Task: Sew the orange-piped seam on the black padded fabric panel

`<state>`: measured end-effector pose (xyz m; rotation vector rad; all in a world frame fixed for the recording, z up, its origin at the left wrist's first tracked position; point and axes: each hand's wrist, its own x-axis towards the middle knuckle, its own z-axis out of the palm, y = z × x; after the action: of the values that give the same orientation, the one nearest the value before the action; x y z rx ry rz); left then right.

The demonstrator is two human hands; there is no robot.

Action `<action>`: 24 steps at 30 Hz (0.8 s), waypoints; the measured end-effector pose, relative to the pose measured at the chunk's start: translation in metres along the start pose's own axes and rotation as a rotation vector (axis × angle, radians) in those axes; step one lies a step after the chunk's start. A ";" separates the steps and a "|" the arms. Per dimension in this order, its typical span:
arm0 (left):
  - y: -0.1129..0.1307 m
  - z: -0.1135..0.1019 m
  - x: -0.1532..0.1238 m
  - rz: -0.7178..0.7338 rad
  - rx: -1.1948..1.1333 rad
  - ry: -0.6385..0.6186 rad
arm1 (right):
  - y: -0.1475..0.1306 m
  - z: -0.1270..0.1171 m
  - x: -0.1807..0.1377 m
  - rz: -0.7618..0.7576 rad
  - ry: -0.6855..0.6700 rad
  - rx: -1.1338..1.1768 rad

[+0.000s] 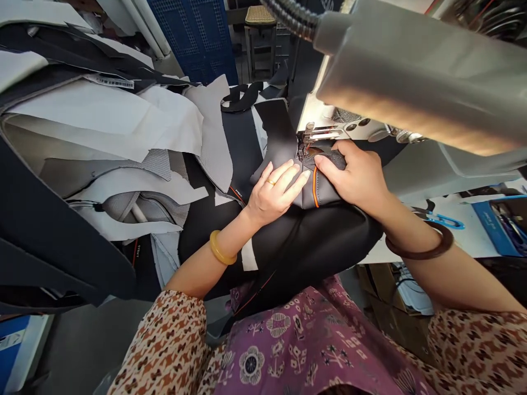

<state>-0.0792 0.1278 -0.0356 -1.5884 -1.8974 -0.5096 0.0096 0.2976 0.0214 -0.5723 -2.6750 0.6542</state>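
Observation:
My left hand (pixel 275 193) lies flat on dark leather-like material (pixel 282 126), its fingers stretched toward the sewing machine's needle area (pixel 303 149). My right hand (pixel 359 174) grips a folded edge of the same black material just right of the needle, thumb on top and fingers partly hidden behind the fold. An orange piping strip (pixel 315 186) runs down the piece between my two hands, beside a row of stitching. The rest of the black piece (pixel 329 241) drapes over the table's front edge toward my lap.
The sewing machine's head (pixel 407 82) fills the upper right. White, grey and black cut pieces (pixel 111 118) are heaped at left. Blue-handled scissors (pixel 448 221) and a blue box (pixel 500 225) with tools lie at right. A stool (pixel 260 16) stands behind.

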 end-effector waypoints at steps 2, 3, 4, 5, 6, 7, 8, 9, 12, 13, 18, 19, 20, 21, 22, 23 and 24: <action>0.000 0.000 0.001 -0.021 -0.042 -0.030 | 0.002 0.003 0.004 0.022 0.019 0.003; 0.000 0.000 0.001 -0.030 -0.060 -0.041 | 0.002 0.004 0.006 0.029 0.024 0.018; 0.000 0.000 0.002 -0.035 -0.074 -0.047 | 0.002 0.005 0.007 0.029 0.025 0.040; 0.000 -0.001 0.002 -0.036 -0.081 -0.049 | 0.003 0.006 0.009 0.026 0.021 0.067; 0.000 -0.001 0.003 -0.034 -0.079 -0.050 | 0.003 0.006 0.011 0.023 0.016 0.097; 0.000 -0.001 0.004 -0.033 -0.069 -0.051 | 0.003 0.007 0.012 0.024 0.008 0.131; -0.001 -0.001 0.005 -0.033 -0.058 -0.053 | 0.005 0.007 0.014 0.031 0.003 0.168; -0.001 -0.001 0.005 -0.038 -0.053 -0.060 | 0.006 0.009 0.016 0.042 -0.001 0.210; -0.004 0.000 0.007 -0.074 -0.089 -0.092 | 0.012 0.014 0.020 0.093 -0.014 0.361; -0.005 0.000 0.007 -0.081 -0.099 -0.097 | 0.013 0.016 0.022 0.117 -0.028 0.411; -0.011 0.001 0.008 -0.049 -0.045 -0.048 | 0.013 0.021 0.024 0.179 -0.065 0.609; -0.011 0.001 0.008 -0.044 -0.043 -0.048 | 0.011 0.021 0.024 0.180 -0.066 0.632; -0.012 0.001 0.008 -0.044 -0.052 -0.056 | 0.010 0.020 0.024 0.179 -0.067 0.649; -0.012 0.002 0.008 -0.049 -0.066 -0.069 | 0.008 0.020 0.024 0.171 -0.063 0.663; -0.012 0.002 0.008 -0.057 -0.079 -0.080 | 0.007 0.020 0.024 0.159 -0.059 0.675; -0.012 0.003 0.008 -0.066 -0.088 -0.085 | 0.006 0.020 0.025 0.149 -0.055 0.685; -0.012 0.003 0.007 -0.072 -0.089 -0.083 | 0.006 0.020 0.025 0.144 -0.052 0.691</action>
<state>-0.0924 0.1328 -0.0321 -1.6252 -2.0254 -0.5747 -0.0180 0.3064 0.0069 -0.5457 -2.2368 1.5513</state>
